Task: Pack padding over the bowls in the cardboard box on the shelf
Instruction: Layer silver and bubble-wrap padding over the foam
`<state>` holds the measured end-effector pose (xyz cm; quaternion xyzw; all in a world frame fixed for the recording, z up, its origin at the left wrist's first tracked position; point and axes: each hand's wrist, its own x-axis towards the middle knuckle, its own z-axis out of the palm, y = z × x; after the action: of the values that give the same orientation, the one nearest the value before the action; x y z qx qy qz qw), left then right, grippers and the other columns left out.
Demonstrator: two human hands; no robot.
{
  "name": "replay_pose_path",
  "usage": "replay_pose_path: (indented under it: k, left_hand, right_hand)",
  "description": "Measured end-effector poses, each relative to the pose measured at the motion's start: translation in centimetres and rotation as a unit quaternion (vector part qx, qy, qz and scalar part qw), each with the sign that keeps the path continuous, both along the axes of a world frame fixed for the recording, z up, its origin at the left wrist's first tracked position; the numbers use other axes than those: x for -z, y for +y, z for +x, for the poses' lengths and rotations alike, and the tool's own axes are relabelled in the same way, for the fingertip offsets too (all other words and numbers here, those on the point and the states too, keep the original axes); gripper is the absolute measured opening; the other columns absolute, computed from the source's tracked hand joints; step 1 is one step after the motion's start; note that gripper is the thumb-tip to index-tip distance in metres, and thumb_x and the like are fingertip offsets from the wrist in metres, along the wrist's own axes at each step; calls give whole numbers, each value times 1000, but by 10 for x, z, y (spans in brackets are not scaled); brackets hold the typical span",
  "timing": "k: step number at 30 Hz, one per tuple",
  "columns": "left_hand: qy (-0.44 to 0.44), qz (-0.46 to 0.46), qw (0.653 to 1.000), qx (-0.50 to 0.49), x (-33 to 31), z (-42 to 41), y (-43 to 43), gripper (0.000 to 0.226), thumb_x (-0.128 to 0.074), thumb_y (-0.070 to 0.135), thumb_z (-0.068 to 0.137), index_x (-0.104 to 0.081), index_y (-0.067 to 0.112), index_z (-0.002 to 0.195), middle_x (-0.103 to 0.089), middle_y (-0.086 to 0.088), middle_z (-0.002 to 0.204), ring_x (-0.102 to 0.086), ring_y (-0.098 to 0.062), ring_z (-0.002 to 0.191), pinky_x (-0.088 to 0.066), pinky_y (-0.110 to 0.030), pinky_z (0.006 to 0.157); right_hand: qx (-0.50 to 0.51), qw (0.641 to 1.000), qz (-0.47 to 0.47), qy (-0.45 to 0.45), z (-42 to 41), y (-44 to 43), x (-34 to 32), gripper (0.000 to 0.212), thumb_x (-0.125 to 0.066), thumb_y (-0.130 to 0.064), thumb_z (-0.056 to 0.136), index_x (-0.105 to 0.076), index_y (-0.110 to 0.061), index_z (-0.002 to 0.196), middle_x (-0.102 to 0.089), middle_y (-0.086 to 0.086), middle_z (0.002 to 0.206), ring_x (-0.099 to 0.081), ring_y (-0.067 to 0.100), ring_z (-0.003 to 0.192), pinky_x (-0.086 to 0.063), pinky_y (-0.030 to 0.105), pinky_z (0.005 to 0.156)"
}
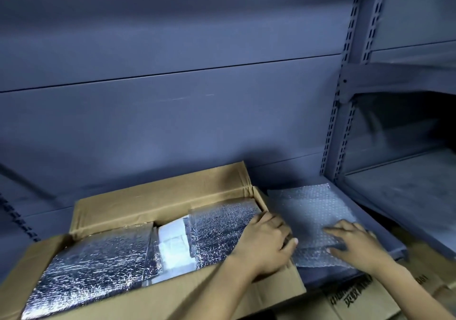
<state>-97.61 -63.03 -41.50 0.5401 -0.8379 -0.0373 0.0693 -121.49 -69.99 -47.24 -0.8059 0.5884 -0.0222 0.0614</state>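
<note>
– Hands?
– Left hand (266, 242) lies flat on the cardboard box's (153, 196) right wall; right hand (357, 244), fingers (338, 233) spread, presses bubble wrap (311, 208) on the shelf (377, 226) beside.
– Inside?
– Two foil pads (93, 263), one white pad (172, 240) between.

Open brown cardboard box (271, 287): clear access from above. Its rear flap (158, 184) stands upright against the grey metal back panel (172, 122), so nothing gets in from behind. Crinkled silver foil padding sheets (93, 265) cover nearly the whole opening, leaving only a narrow white strip (172, 243) between them. Left hand (264, 243) lies across the right wall. Clear bubble-wrap stack (311, 211) fills the shelf just right of the box, right hand (355, 243) flat on it. Slotted grey upright post (338, 122) bounds the bay on the right.
</note>
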Motion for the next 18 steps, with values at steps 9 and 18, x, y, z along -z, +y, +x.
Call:
replay_pose_path:
  k: [9, 18]
  left_hand:
    - [8, -12, 1000, 2, 0, 0, 1, 82, -3, 55, 76, -59, 16, 123, -55, -2, 131, -36, -19, 131, -18, -36, 114]
    - [21, -41, 999, -4, -1, -1, 4, 72, -10, 50, 82, -62, 16, 117, -60, -4, 126, -44, -22, 127, -17, -34, 116]
  right_hand:
    - [6, 993, -109, -40, 3, -11, 16, 9, -74, -23, 76, -65, -23, 76, -61, -3, 85, -61, 23, 76, -38, 28, 54]
    - [101, 927, -209, -294, 17, 11, -57, 26, -48, -18, 95, -63, -18, 116, -71, 10, 92, -65, 32, 76, -47, 34, 62]
